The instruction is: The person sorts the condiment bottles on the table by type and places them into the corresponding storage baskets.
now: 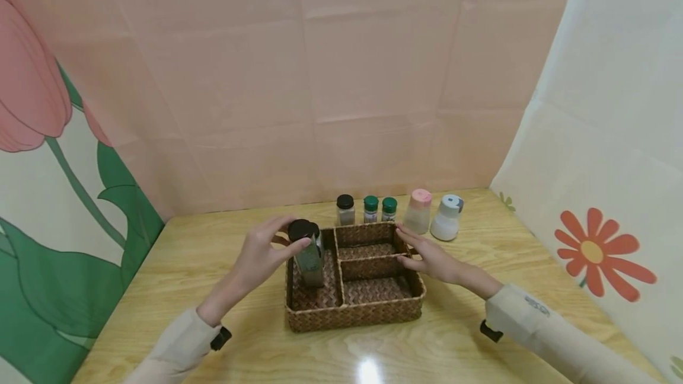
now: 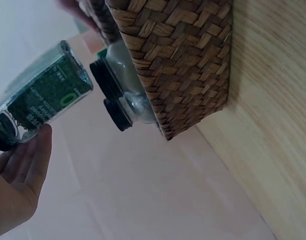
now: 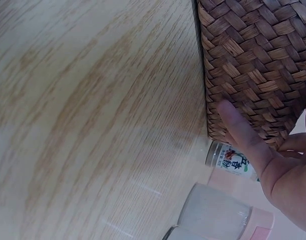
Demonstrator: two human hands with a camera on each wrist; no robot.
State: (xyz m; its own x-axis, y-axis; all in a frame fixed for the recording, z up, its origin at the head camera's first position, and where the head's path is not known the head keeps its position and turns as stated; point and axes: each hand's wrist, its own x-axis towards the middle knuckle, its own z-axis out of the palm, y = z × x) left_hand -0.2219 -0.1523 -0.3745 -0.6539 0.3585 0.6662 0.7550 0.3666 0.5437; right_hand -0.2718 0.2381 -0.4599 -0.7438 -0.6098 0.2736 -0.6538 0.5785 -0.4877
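Observation:
My left hand [image 1: 261, 250] pinches a clear glass spice jar [image 2: 50, 92] with a black lid and dark green contents, gripping it near the lid. The jar is tilted over the left compartment of a brown woven basket [image 1: 354, 317]. A second black lid [image 1: 315, 229] shows close behind it in the head view. At the basket's right side, my right hand [image 1: 437, 259] holds the wall near the back corner. One of its fingers [image 3: 240, 127] presses the outer weave in the right wrist view. Two right-hand compartments [image 1: 376, 289] show bare woven floors.
Behind the basket stand a black-lidded jar [image 1: 345, 211] and two green-capped jars [image 1: 370, 209] [image 1: 389, 209]. A pink-capped container [image 1: 418, 212] and a white-capped one [image 1: 447, 218] stand at the back right. The wooden table [image 1: 224, 230] meets a pink cloth backdrop [image 1: 320, 76].

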